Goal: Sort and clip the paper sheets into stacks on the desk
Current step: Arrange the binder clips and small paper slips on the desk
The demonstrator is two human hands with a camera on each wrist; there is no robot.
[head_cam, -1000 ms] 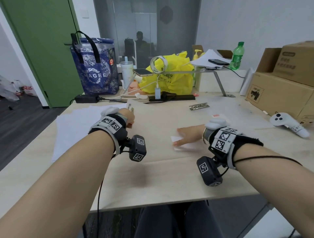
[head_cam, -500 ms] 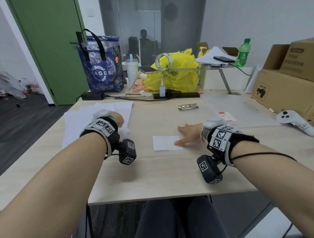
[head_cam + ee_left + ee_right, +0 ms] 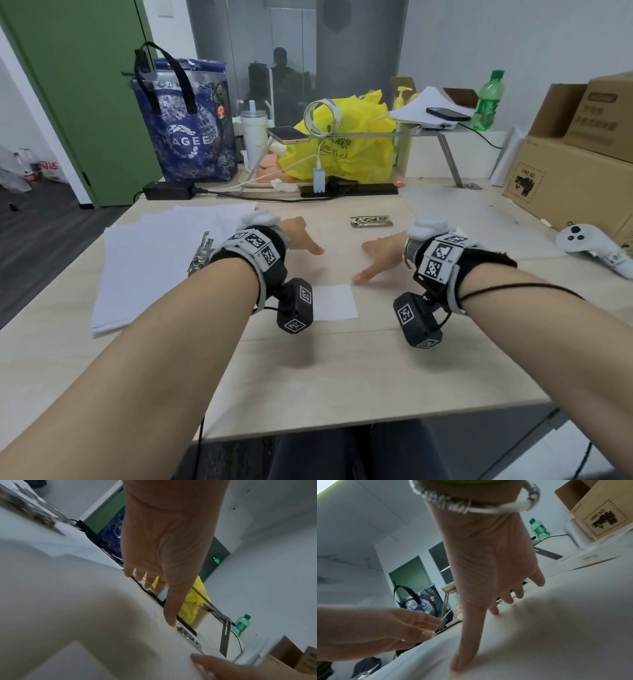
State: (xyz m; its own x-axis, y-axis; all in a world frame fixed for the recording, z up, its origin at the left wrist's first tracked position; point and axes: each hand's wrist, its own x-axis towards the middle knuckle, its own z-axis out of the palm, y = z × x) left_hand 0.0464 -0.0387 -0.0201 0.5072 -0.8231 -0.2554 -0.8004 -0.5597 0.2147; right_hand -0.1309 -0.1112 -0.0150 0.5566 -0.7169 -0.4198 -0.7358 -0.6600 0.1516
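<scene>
A small white sheet (image 3: 334,301) lies flat on the desk (image 3: 342,377) between my wrists. My right hand (image 3: 378,255) is open with fingers spread, and its thumb tip (image 3: 458,661) presses down at the sheet's far right corner. My left hand (image 3: 303,238) hovers open just past the sheet, fingers stretched (image 3: 169,620), holding nothing. A stack of large white sheets (image 3: 154,267) lies at the left with a metal clip (image 3: 202,251) on its right edge. A second metal clip (image 3: 371,221) lies farther back in the middle (image 3: 188,638).
More pale sheets (image 3: 462,219) lie at the right beside cardboard boxes (image 3: 565,178) and a white controller (image 3: 592,245). A blue bag (image 3: 185,137), yellow bag (image 3: 342,150), tumbler (image 3: 255,137), cables, charger and shelf with a phone line the back edge.
My left hand has left the paper stack and swung right to the middle, now open; a clip lies on the stack. The right hand slid the small sheet leftward and still touches its corner.
</scene>
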